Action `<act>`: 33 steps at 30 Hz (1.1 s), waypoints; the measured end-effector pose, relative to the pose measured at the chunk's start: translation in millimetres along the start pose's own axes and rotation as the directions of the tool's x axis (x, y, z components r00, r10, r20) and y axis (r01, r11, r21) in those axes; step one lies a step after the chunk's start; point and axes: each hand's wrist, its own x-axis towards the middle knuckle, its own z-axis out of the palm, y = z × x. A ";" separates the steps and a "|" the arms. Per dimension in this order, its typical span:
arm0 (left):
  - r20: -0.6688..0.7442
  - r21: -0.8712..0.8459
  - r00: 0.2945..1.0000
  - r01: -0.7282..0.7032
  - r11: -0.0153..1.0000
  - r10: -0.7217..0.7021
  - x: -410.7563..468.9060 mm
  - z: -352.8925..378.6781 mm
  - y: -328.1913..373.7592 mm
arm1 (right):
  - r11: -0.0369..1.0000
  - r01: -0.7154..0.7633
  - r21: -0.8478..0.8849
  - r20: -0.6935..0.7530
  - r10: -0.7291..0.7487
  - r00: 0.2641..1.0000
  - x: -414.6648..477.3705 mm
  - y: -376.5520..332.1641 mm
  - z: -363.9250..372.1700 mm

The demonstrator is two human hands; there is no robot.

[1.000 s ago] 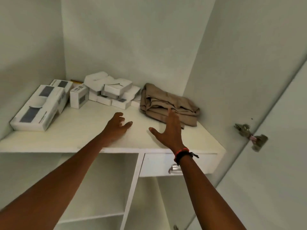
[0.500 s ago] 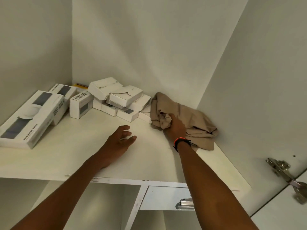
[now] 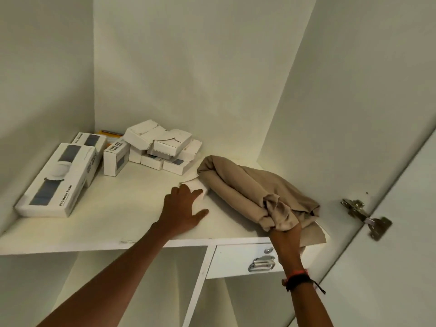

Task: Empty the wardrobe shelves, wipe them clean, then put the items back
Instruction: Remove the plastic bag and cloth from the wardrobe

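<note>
right hand (image 3: 286,234) has the beige cloth (image 3: 238,185) bunched in clamped fingers, dragged forward to the front edge of the shelf (image 3: 106,223) now; left hand (image 3: 181,208) lies flat, fingers apart. i'd say emptying begins, boxes (image 3: 160,149) untouched behind.

Matt beige cloth (image 3: 238,185); shiny metal drawer handle (image 3: 262,264).

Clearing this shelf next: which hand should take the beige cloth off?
Right: the right hand grips the beige cloth near the shelf edge; the left hand lies flat on the shelf, holding nothing.
</note>
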 end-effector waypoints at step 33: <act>0.573 -0.771 0.753 0.362 0.524 0.323 -291.2 -49.8 36.2 | 0.847 -0.160 -0.507 0.483 0.433 0.761 -316.3 87.7 -126.5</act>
